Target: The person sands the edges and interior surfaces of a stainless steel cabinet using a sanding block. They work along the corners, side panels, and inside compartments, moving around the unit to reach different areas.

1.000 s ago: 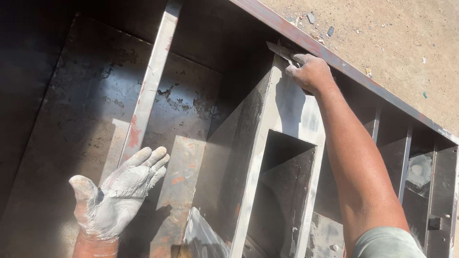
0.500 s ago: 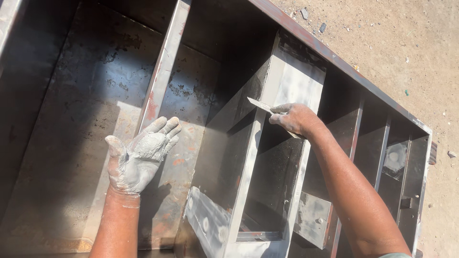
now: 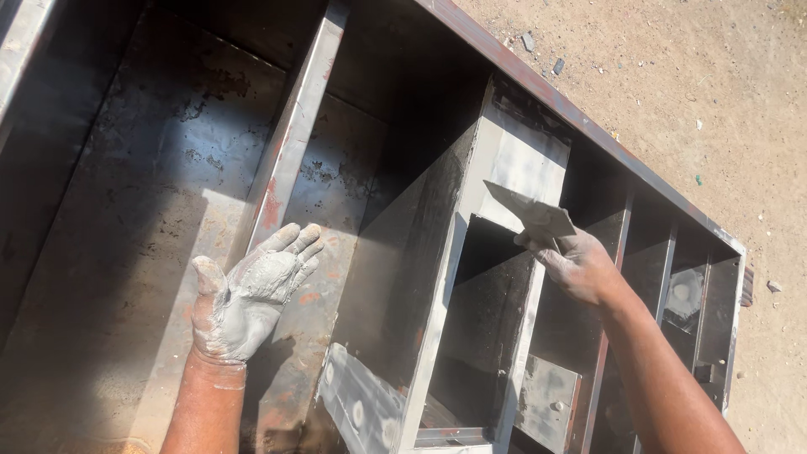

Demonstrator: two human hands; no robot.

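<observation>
Right hand: the right hand [image 3: 578,267] is closed around the handle of a putty knife [image 3: 531,216]; the blade points up and to the left, with grey filler on it.
Knife place: the blade is in front of the pale, filler-coated face of a steel rib [image 3: 528,172], very near it; I cannot tell if it touches.
Change, right: one second ago this hand was high at the top rim [image 3: 588,126] of the frame; since then it has come down and away from the rim, toward the middle of the rib.
Left hand: the left hand [image 3: 248,294] is open, palm up, fingers spread, and holds a lump of grey filler on the palm. It grips nothing.
Change, left: it has risen a little and is still open, over the dark back plate [image 3: 126,210].
Meaning: in my judgement the stroke at the rim is finished, and the knife is between strokes.
Around: sandy ground [image 3: 714,101] lies beyond the frame.
</observation>
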